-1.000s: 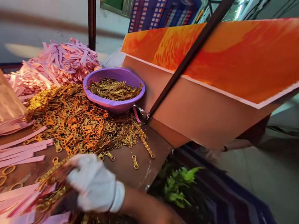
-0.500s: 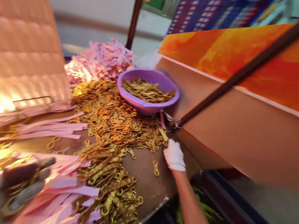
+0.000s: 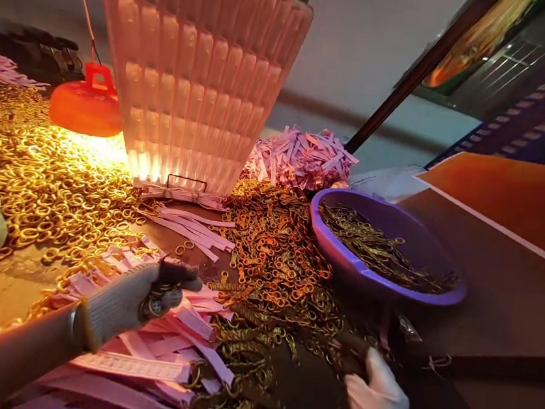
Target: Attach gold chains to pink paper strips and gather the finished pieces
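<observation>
My left hand (image 3: 126, 303) is curled round a small gold piece (image 3: 155, 308), above pink straps (image 3: 193, 320) toward the worktop's (image 3: 304, 379) near edge. My right hand (image 3: 380, 404) is by its right edge, its grip too shadowed for me to tell. Between and beyond them, metal clasps (image 3: 274, 257) heap toward the far edge, ring-ended, coppery in the middle, dull olive in shade.

Right grip (image 3: 380, 404) — blurred, cropped below
</observation>
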`<state>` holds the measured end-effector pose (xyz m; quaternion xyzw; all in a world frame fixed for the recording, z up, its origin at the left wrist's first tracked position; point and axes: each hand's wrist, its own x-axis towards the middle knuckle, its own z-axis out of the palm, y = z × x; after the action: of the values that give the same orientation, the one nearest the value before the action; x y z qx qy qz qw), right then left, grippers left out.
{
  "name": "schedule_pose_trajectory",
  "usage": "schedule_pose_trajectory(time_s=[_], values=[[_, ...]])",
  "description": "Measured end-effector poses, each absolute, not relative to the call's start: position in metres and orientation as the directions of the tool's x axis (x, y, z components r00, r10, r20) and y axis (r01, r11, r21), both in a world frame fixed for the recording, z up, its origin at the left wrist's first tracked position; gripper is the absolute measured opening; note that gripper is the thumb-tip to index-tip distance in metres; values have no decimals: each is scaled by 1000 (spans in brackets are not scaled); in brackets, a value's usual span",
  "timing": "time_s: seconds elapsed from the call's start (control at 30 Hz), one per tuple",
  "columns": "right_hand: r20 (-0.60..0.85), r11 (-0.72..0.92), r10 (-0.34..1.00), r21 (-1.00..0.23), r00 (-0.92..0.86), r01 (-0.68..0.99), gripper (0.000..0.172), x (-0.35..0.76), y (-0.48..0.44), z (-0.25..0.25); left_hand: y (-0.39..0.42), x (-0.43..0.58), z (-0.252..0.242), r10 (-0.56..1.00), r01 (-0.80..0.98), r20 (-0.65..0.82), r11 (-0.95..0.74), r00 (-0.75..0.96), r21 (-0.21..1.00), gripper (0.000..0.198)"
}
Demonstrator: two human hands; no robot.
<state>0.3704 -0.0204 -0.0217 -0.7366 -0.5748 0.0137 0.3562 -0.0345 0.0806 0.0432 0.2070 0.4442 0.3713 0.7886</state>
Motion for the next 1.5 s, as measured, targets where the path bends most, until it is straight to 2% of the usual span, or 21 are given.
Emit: schedule_pose_trajectory(time_s=[0.03, 0.1, 0.2, 0.27, 0.33, 0.4, 0.43, 0.53, 0.67, 0.77, 0.83, 0.9, 0.97, 1.03, 1.1, 1.2, 1.3, 1.37, 1.43, 1.5], values=[[415, 78, 882, -593, 222, 802, 41, 349, -10, -12, 80, -32, 44, 786, -403, -510, 617, 350, 676, 17], [444, 288, 896, -572, -5, 768, 49, 300, 11, 5, 79, -28, 43, 806, -391, -453, 584, 381, 711, 18], [571, 534, 770, -332, -285, 778, 50, 225, 39, 23, 78, -27, 35, 813, -303, -414, 549, 409, 779, 25], [553, 552, 756, -248, -352, 796, 37, 185, 51, 28, 78, -30, 26, 844, -231, -344, 461, 411, 857, 29], [537, 566, 739, -169, -406, 807, 22, 157, 58, 28, 78, -35, 18, 905, -142, -179, 250, 385, 958, 26], [555, 623, 656, -14, -512, 782, 15, 143, 63, 27, 79, -38, 12, 927, -45, -29, 50, 375, 998, 19], [569, 638, 606, 70, -556, 767, 16, 139, 65, 26, 80, -38, 10, 927, -27, -5, 17, 376, 999, 17], [602, 593, 548, 210, -581, 777, 20, 140, 71, 26, 84, -33, 5, 908, -112, -128, 187, 398, 976, 16], [578, 524, 578, 278, -576, 805, 18, 151, 76, 34, 89, -23, 6, 829, -184, -367, 475, 422, 860, 37], [549, 483, 613, 308, -568, 820, 17, 158, 77, 39, 89, -20, 19, 815, -141, -369, 472, 446, 871, 45], [514, 480, 654, 285, -555, 830, 17, 160, 75, 40, 88, -20, 29, 845, -26, -297, 343, 446, 939, 42], [482, 492, 694, 224, -534, 841, 22, 160, 69, 38, 85, -19, 35, 896, 130, -199, 160, 396, 978, 30], [478, 467, 733, 163, -483, 869, 28, 159, 61, 36, 82, -18, 35, 931, 258, -31, -69, 365, 964, 19], [492, 415, 754, 157, -435, 896, 29, 159, 53, 34, 80, -17, 33, 921, 321, 101, -232, 377, 918, 17], [498, 379, 759, 185, -419, 907, 29, 158, 47, 35, 79, -15, 31, 921, 291, 56, -178, 384, 940, 19], [433, 368, 820, 105, -376, 924, 30, 154, 43, 39, 79, -12, 33, 882, 137, -180, 132, 436, 982, 28], [321, 307, 913, -129, -253, 943, 24, 150, 43, 45, 78, -5, 41, 851, 88, -284, 274, 443, 958, 29], [274, 290, 942, -370, -194, 883, 15, 153, 47, 45, 78, 2, 48, 846, 86, -333, 328, 417, 941, 29], [249, 305, 951, -645, -184, 700, 7, 161, 54, 41, 85, 10, 52, 832, 74, -366, 371, 417, 926, 29], [262, 300, 954, -824, -147, 481, 16, 173, 63, 33, 106, 19, 54, 831, 183, -305, 247, 464, 952, 29]])
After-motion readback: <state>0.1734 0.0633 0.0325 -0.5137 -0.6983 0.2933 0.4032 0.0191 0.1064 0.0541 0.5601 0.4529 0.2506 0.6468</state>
